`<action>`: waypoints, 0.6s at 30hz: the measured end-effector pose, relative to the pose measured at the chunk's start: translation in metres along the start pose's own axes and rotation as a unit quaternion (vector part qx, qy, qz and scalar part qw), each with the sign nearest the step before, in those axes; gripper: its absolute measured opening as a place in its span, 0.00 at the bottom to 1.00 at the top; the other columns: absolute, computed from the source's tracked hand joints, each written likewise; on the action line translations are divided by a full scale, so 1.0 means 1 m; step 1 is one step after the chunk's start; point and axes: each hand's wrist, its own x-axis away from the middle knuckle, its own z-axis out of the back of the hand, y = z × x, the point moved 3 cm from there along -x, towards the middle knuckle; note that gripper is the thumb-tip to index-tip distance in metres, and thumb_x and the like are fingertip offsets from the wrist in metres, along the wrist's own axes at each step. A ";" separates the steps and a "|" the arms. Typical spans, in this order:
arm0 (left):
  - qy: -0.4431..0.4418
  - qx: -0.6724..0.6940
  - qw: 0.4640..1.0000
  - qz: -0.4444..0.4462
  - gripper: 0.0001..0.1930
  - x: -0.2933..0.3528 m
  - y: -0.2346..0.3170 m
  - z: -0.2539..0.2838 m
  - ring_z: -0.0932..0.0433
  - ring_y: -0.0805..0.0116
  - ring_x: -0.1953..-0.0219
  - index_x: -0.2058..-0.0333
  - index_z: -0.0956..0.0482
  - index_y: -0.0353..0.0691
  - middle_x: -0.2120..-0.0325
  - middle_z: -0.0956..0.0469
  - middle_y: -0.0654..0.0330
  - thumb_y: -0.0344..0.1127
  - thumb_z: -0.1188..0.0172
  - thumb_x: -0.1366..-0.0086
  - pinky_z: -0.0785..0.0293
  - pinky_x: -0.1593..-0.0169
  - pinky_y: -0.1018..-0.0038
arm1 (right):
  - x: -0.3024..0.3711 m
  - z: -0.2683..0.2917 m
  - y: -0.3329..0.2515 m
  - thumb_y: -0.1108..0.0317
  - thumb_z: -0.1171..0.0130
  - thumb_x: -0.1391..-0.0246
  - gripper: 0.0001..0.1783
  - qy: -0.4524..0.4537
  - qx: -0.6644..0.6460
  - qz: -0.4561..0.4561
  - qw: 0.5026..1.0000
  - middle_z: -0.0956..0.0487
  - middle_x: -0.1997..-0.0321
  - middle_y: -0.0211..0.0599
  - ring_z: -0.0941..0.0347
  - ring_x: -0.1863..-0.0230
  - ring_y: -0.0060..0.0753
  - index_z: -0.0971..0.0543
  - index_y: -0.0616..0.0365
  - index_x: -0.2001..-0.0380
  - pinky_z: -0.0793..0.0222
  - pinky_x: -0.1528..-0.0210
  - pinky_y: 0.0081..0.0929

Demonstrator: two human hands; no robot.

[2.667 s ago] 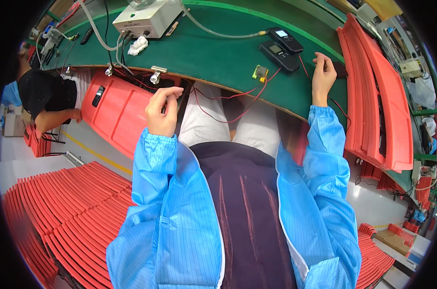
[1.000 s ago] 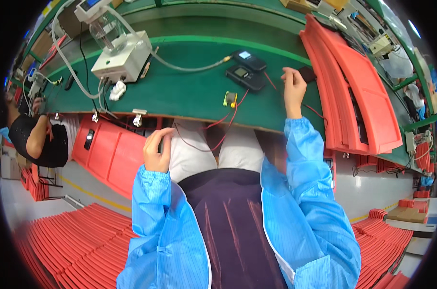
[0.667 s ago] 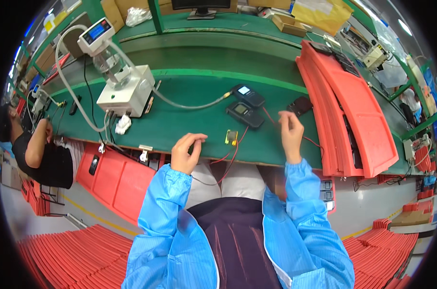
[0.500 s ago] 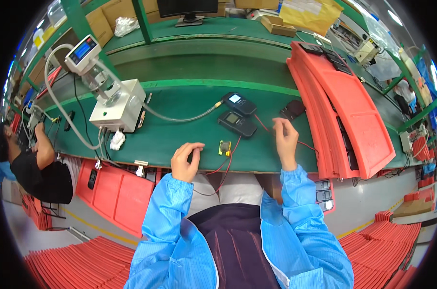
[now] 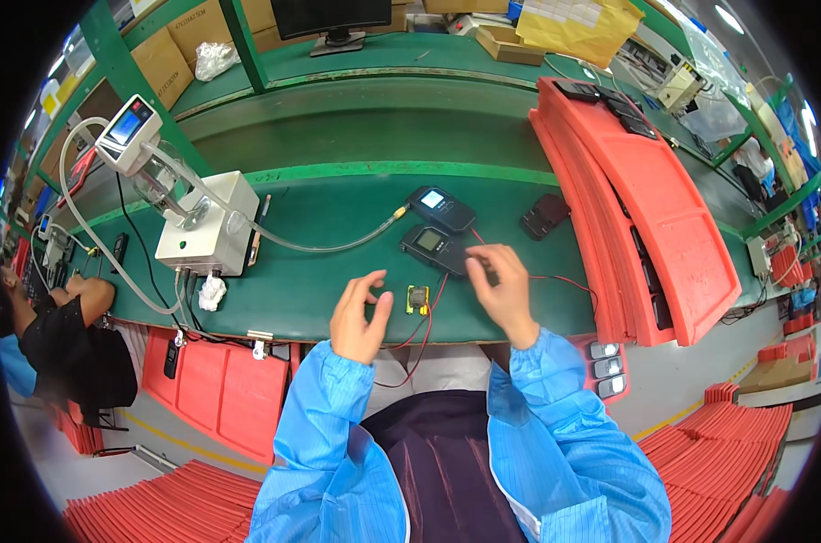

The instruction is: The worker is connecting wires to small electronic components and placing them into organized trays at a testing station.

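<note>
Hands hover over a green bench; left hand [image 5: 361, 312] loosely curled, holding nothing, beside a small yellow-framed coin cell holder [image 5: 417, 299]; right hand [image 5: 505, 291] fingertips touch a dark handheld meter [image 5: 438, 249]; red wires [image 5: 427, 319] run between them.

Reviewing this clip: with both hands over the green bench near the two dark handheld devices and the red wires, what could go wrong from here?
The right hand sits at the nearer dark device, beside the red wires; a snagged wire could drag the small yellow part off the bench edge. The left hand hovers with fingers pinched, apparently holding nothing. The leaning stack of red trays is close to the right elbow and might get bumped.
</note>
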 end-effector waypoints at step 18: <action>0.005 -0.115 0.979 -0.171 0.16 -0.013 -0.016 -0.036 0.24 0.58 0.60 0.60 0.21 0.39 0.62 0.22 0.58 0.34 0.29 0.48 0.27 0.58 0.67 | 0.000 -0.040 0.004 0.59 0.32 0.51 0.23 -0.065 0.158 0.009 0.985 0.27 0.46 0.40 0.32 0.47 0.45 0.23 0.53 0.53 0.37 0.49 0.39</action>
